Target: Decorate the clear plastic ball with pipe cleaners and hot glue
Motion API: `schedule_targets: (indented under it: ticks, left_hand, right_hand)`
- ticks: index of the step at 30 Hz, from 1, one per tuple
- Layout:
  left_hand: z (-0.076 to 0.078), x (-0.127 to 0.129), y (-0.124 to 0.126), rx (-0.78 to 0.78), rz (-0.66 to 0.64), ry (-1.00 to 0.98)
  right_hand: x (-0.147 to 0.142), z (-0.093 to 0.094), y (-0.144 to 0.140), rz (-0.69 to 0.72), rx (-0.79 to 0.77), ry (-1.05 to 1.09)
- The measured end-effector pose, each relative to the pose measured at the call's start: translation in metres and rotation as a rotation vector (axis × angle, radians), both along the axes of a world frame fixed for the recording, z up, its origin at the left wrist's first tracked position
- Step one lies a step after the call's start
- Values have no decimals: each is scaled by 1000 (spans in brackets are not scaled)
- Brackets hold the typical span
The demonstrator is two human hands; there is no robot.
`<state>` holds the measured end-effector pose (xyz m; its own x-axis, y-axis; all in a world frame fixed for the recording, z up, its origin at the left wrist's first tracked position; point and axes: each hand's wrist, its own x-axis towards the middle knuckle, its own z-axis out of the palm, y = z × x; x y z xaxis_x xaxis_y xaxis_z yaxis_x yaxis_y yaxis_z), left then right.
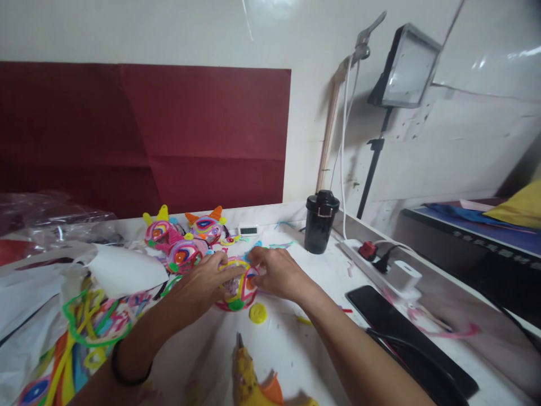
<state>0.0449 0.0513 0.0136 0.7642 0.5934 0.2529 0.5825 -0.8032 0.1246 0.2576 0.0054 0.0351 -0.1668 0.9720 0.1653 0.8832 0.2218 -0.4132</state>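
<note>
A round craft head wrapped in coloured fuzzy strips stands on the white table, with pink, yellow, red and green bands and a greyish patch. My left hand grips its left side and top, fingers bent over it. At its upper right, my right hand is closed with thumb and fingertips against the craft head. A light-blue bit shows behind those fingertips; whether they pinch it, I cannot tell. Just in front lies a yellow coiled disc. Similar craft heads stand behind my left hand.
A banana and an orange piece lie at the near edge. Coloured strips and white sheets cover the left. To the right are a black cup, a power strip and a black phone.
</note>
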Motion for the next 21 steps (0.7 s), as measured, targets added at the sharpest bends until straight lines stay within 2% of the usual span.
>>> schedule_targets:
  ticks: [11, 21]
  left_hand:
    - [3, 0, -3, -21, 8, 18]
    - [0, 2, -2, 38, 7, 39]
  right_hand:
    - [-2, -2, 1, 13, 10, -90]
    - [-3, -1, 2, -8, -15, -91]
